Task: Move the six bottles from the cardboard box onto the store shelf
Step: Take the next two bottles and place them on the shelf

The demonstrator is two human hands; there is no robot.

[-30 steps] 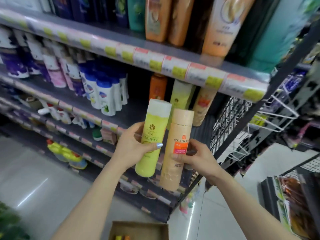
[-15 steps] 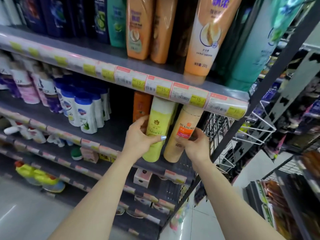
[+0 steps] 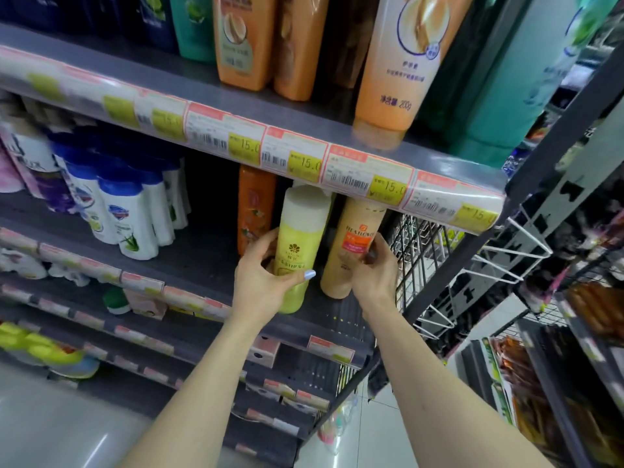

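Note:
My left hand [image 3: 265, 278] grips a yellow bottle [image 3: 299, 241] with a pale cap, and its base sits at the grey shelf [image 3: 209, 261] near the front edge. My right hand [image 3: 373, 270] grips a peach-orange bottle [image 3: 351, 244] with an orange label, just to the right of the yellow one, tilted slightly, its top hidden behind the price strip of the shelf above. An orange bottle [image 3: 255, 207] stands on the same shelf behind my left hand. The cardboard box is out of view.
White bottles with blue caps [image 3: 125, 211] stand to the left on the same shelf. The upper shelf [image 3: 304, 123] carries orange and teal bottles, with a price label strip [image 3: 304, 160] along its edge. A wire grid panel [image 3: 425, 251] and white wire rack [image 3: 513, 251] are on the right.
Both hands have carried the two bottles up and forward under the upper shelf, down to the shelf surface. The view has moved closer; the cardboard box has left the frame.

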